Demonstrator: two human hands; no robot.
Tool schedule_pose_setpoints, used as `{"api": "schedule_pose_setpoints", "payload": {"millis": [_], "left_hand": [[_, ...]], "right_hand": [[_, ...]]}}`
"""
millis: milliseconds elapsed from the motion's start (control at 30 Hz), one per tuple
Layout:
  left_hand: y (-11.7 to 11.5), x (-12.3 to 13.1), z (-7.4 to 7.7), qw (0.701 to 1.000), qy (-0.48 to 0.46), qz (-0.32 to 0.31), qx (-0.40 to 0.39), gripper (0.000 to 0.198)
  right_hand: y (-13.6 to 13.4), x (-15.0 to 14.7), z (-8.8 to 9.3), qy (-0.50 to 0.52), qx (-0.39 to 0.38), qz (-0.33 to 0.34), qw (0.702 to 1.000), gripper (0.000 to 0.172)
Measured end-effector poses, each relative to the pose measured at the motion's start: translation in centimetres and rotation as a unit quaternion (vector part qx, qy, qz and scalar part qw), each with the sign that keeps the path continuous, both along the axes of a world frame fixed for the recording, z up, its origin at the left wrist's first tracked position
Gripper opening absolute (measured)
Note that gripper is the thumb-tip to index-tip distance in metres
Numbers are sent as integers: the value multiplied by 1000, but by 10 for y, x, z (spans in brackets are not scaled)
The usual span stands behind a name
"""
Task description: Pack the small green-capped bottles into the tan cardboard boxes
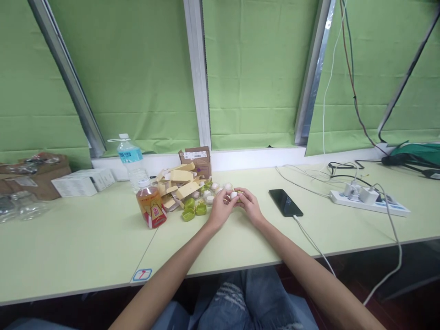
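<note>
both hands meet over the pale green tabletop [85, 247], left hand [220, 207] and right hand [250, 205] with fingertips pinched shut on one small white round piece [234, 195]. so it sits right between them, touching both, neither hand really nearer. it looks roundish and it's too small for me to call a long axis. the other little white round pieces [216, 187] lie just beyond my left fingers, with the lime green plastic caps [194, 210] a bit further left, beside the heap of tan cardboard boxes [178, 181] and the orange drink bottle [151, 208]. black phone [285, 202] lies flat off to the right, apart from my right hand, cable plugged in.
</note>
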State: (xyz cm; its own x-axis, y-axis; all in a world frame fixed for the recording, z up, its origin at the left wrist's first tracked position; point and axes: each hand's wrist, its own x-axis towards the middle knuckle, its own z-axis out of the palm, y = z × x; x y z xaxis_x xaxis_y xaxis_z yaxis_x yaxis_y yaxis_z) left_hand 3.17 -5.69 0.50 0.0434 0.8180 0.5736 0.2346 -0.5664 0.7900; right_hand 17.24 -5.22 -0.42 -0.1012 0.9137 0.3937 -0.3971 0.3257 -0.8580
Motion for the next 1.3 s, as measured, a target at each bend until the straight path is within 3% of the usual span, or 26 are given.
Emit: {"api": "schedule_pose_setpoints", "payload": {"millis": [200, 367, 733, 1300], "left_hand": [[0, 0, 1, 998, -59, 5, -6, 38], [2, 2, 0, 998, -60, -2, -38, 29], [9, 5, -1, 990, -87, -49, -97, 33], [6, 5, -3, 995, -66, -33, -63, 34]], "right_hand": [[-1, 0, 1, 13, -10, 8, 1000, 46], [1, 0, -1, 4, -9, -3, 1000, 46], [4, -2, -9, 3, -22, -26, 999, 47], [4, -2, -8, 10, -44, -21, 999, 47]]}}
